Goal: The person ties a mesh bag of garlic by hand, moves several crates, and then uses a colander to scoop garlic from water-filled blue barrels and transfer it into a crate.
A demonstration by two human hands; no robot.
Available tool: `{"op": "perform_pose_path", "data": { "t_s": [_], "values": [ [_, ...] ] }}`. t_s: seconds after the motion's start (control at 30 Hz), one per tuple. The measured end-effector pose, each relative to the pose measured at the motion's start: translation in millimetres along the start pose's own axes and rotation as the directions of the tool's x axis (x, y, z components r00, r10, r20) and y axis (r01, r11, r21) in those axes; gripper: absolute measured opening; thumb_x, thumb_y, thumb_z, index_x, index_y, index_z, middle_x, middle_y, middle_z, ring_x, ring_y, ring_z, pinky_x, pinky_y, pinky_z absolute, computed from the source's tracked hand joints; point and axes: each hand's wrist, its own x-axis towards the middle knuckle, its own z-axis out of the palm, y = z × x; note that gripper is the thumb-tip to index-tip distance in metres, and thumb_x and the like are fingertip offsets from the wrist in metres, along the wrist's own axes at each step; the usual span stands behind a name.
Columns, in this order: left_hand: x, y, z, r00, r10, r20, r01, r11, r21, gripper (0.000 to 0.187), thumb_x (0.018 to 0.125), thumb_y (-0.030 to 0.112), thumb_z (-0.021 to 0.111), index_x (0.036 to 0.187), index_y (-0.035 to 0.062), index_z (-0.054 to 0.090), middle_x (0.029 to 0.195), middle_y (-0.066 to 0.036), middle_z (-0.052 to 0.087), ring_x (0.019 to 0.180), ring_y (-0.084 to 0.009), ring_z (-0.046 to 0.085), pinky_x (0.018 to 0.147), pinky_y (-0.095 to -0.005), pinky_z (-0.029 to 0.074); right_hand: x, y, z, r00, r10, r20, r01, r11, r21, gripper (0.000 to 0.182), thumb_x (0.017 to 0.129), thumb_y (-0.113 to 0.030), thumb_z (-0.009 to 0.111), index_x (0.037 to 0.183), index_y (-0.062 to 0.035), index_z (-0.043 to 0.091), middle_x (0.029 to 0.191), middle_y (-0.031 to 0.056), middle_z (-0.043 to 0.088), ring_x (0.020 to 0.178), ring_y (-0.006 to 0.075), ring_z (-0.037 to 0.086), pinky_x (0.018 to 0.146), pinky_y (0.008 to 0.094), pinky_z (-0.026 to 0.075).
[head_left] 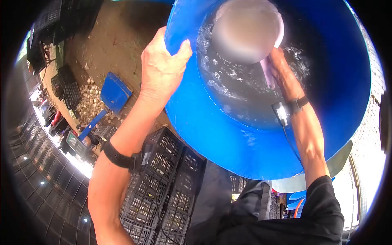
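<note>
A large blue barrel (232,151) takes up the upper right, with dark, bubbly water (241,104) inside. My left hand (165,67) is closed over the barrel's left rim, thumb on the inner side. Inside the barrel, my right hand (278,65) holds a round, pale scoop (247,32) near its edge, beside a pinkish handle (268,73). The scoop is blurred, so its contents cannot be made out. Black straps circle both my forearms, and a small device with a cable sits at my right wrist.
Black slatted crates (157,175) stand below the barrel at lower left. Farther left, a pile of pale bulbs (90,100) lies on the brown floor beside a blue shovel-like tool (114,93). More dark crates (67,87) stand beyond them.
</note>
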Motion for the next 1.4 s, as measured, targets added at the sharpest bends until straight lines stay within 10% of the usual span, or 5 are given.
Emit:
{"op": "perform_pose_path", "data": {
  "t_s": [0.33, 0.5, 0.8, 1.1, 1.4],
  "values": [
    [-4.4, 15.1, -4.5, 0.999, -0.012, 0.052, 0.004, 0.989, 0.149, 0.048, 0.083, 0.023, 0.067, 0.124, 0.0004, 0.057, 0.111, -0.019, 0.067, 0.105, -0.0303, 0.064, 0.095, -0.0395, 0.048, -121.9, -3.2, -39.3, 0.997, 0.025, -0.068, -0.009, 0.976, 0.219, 0.027, 0.076, -0.004, 0.060, 0.101, 0.0079, 0.059, 0.088, 0.0130, 0.064, 0.076, 0.0203, 0.062, 0.067, 0.0329, 0.053],
    [-54.3, 40.0, 22.3, 0.705, 0.704, -0.081, -0.545, 0.611, 0.574, 0.061, 0.081, 0.022, 0.068, 0.135, 0.0032, 0.049, 0.136, -0.018, 0.052, 0.127, -0.0373, 0.047, 0.107, -0.0458, 0.038, -205.5, 16.1, -53.8, 0.993, 0.113, -0.012, -0.111, 0.986, 0.126, 0.022, 0.074, -0.001, 0.058, 0.094, 0.0069, 0.062, 0.083, 0.0098, 0.063, 0.071, 0.0175, 0.060, 0.065, 0.0320, 0.051],
    [-186.2, 21.5, 103.2, 0.884, -0.024, 0.467, -0.145, 0.935, 0.324, 0.049, 0.080, 0.026, 0.069, 0.126, 0.0148, 0.056, 0.113, -0.018, 0.056, 0.095, -0.0408, 0.062, 0.080, -0.0505, 0.052, -374.5, 10.8, -31.4, 0.977, 0.201, 0.077, -0.208, 0.974, 0.095, 0.042, 0.081, -0.007, 0.059, 0.120, 0.0085, 0.055, 0.107, 0.0116, 0.064, 0.097, 0.0177, 0.060, 0.086, 0.0309, 0.048],
    [-233.6, 25.6, -30.1, 0.994, 0.004, -0.110, -0.042, 0.937, -0.348, 0.041, 0.088, 0.001, 0.067, 0.126, -0.0031, 0.052, 0.103, -0.009, 0.065, 0.088, -0.0108, 0.063, 0.065, -0.0213, 0.053, -356.1, 40.7, -101.8, 0.963, -0.198, -0.182, 0.185, 0.979, -0.083, 0.044, 0.083, -0.016, 0.062, 0.120, 0.0071, 0.055, 0.104, 0.0098, 0.064, 0.089, 0.0170, 0.061, 0.078, 0.0303, 0.050],
    [-198.3, -102.9, -56.1, 0.913, -0.407, -0.023, 0.408, 0.911, 0.068, 0.076, 0.093, 0.042, 0.061, 0.150, 0.0009, 0.031, 0.113, -0.016, 0.062, 0.099, -0.0189, 0.059, 0.079, -0.0296, 0.046, -273.9, -30.1, -176.5, 0.656, -0.730, -0.191, 0.430, 0.569, -0.701, 0.058, 0.081, -0.013, 0.055, 0.135, 0.0040, 0.044, 0.114, 0.0220, 0.060, 0.095, 0.0266, 0.061, 0.081, 0.0355, 0.050]
  ]
}}
